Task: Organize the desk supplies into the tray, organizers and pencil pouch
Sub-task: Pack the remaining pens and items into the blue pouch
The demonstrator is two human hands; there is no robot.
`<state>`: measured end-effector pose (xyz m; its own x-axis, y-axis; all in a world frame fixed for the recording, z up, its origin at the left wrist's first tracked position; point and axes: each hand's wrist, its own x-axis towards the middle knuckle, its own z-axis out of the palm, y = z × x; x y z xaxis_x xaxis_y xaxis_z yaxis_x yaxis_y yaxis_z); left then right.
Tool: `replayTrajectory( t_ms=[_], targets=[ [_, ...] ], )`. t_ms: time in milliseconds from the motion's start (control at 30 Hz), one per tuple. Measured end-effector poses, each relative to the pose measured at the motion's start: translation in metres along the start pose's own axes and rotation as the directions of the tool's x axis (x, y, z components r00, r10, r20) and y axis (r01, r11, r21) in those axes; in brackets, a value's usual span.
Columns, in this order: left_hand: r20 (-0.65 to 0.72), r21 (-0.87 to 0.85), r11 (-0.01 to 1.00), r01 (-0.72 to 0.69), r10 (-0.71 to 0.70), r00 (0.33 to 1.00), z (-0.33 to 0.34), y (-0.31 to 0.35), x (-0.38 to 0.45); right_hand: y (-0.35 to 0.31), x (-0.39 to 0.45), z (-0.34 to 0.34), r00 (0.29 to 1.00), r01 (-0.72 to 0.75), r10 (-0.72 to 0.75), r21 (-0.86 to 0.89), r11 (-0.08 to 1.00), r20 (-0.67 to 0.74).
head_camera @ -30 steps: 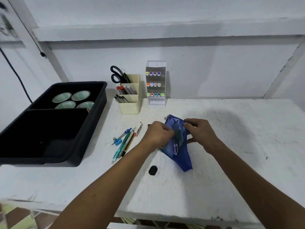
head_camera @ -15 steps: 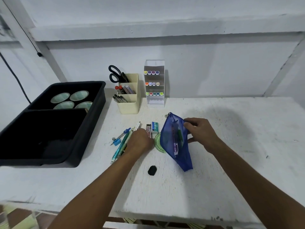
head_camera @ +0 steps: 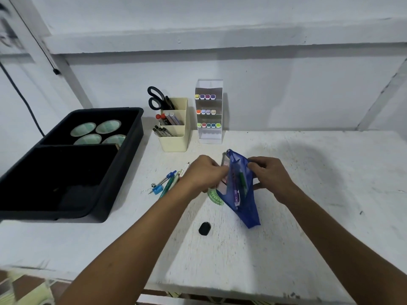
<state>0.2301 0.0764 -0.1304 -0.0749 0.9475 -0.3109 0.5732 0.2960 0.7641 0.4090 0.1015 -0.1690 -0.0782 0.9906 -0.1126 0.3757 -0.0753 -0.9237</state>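
Observation:
A blue mesh pencil pouch (head_camera: 247,209) stands open at the middle of the white desk, with pens showing through its mesh. My right hand (head_camera: 269,176) grips its right edge. My left hand (head_camera: 203,172) is at the pouch's mouth and pinches a small pale eraser (head_camera: 225,160), mostly hidden by my fingers. A green protractor (head_camera: 214,197) lies under the pouch's left side. Loose pens (head_camera: 167,186) and a compass with a blue part (head_camera: 157,189) lie left of my left hand. A small black object (head_camera: 204,228) lies nearer the front edge.
A black tray (head_camera: 126,170) at the left holds several tape rolls (head_camera: 97,131) in its far section. A cream organizer (head_camera: 174,143) with scissors (head_camera: 155,98) and pens stands at the back, beside a clear marker stand (head_camera: 209,134). The desk's front edge is close.
My left hand went from the pouch to the erasers beside the pens, then came back to the pouch's mouth holding a small eraser. My right hand kept hold of the pouch.

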Motion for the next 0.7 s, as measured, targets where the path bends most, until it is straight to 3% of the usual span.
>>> replayTrajectory(
  t_ms=[100, 233, 300, 367, 467, 567, 700],
  targets=[
    [0.083, 0.092, 0.995, 0.021, -0.029, 0.996, 0.019, 0.003, 0.002, 0.001, 0.0, 0.0, 1.0, -0.008, 0.008, 0.004, 1.0, -0.014],
    [0.094, 0.198, 0.978, -0.064, 0.046, 0.994, 0.038, -0.002, 0.01, 0.002, -0.002, -0.004, 1.0, -0.004, 0.004, 0.018, 1.0, -0.018],
    [0.057, 0.2, 0.973, -0.111, 0.101, 0.993, 0.04, -0.005, 0.011, 0.003, -0.003, -0.007, 1.0, -0.007, 0.008, 0.021, 1.0, -0.022],
    [-0.073, 0.19, 0.974, -0.126, 0.142, 0.987, 0.036, -0.01, 0.01, 0.005, -0.003, -0.01, 1.0, -0.01, 0.01, 0.01, 1.0, -0.029],
    [-0.286, 0.244, 0.969, -0.026, 0.098, 0.953, 0.025, -0.024, 0.014, 0.008, -0.003, -0.012, 0.999, -0.012, 0.013, 0.025, 1.0, -0.034],
    [-0.213, 0.369, 0.925, 0.094, -0.014, 0.977, 0.022, -0.04, 0.016, 0.009, -0.003, -0.013, 0.999, -0.017, 0.019, 0.039, 0.999, -0.034],
    [-0.16, 0.451, 0.885, 0.119, -0.051, 0.986, 0.029, -0.046, 0.013, 0.008, -0.002, -0.009, 1.0, -0.01, 0.011, 0.046, 0.999, -0.023]
  ],
)
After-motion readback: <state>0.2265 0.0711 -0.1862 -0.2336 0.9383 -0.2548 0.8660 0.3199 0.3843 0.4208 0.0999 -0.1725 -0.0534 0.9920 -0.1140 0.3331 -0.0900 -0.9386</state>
